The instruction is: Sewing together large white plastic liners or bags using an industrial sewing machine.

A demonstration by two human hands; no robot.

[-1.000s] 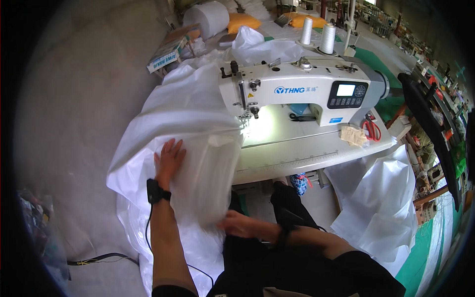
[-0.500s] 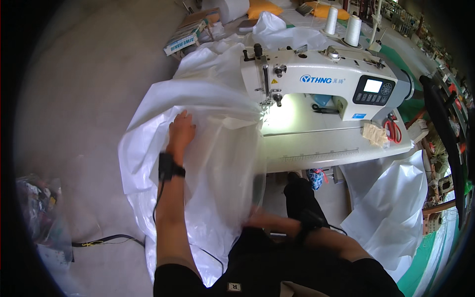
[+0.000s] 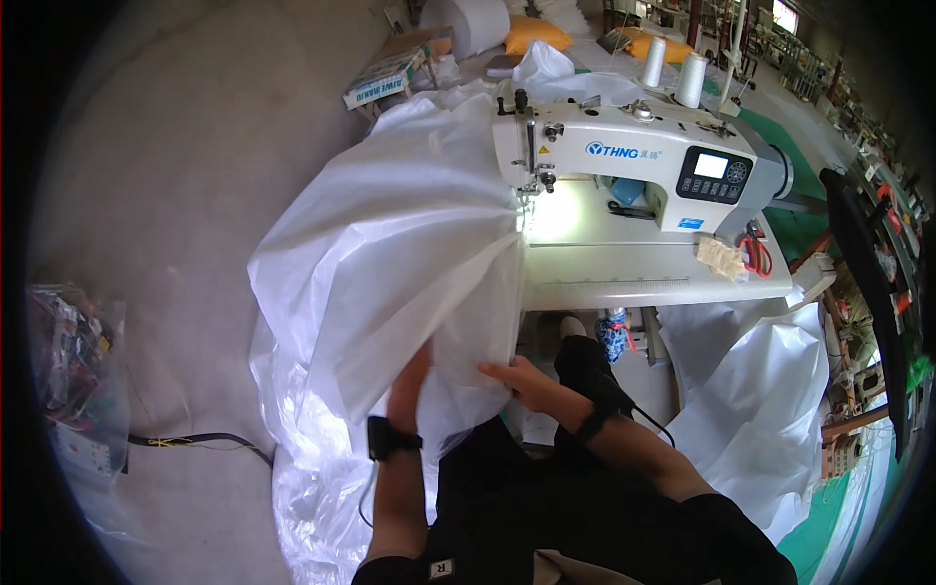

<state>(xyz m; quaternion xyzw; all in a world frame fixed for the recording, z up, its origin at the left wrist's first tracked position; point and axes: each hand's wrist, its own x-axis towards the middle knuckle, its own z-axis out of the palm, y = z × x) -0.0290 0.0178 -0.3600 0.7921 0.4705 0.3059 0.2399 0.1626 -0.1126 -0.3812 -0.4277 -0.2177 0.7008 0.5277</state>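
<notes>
Seated operator at a white industrial sewing machine (image 3: 634, 166) on a pale worktable (image 3: 663, 278). A large sheet of translucent white plastic film (image 3: 400, 253) drapes from under the machine's needle end, over the table edge nearest the operator, and down into the lap, with more heaped on the grey floor on the needle side of the machine. The left hand (image 3: 409, 390), wearing a black wrist strap, lies partly under the film below the machine; its fingers are veiled, so whether they are spread or closed cannot be told. The right hand (image 3: 522, 378), just beside it, pinches a fold of the film between thumb and fingers. Two white thread cones (image 3: 673, 68) stand behind the machine; red-handled scissors (image 3: 753, 255) lie at its control-panel end. The film appears light, limp and slippery; it is judged best held by bunched folds near its hanging edge.
</notes>
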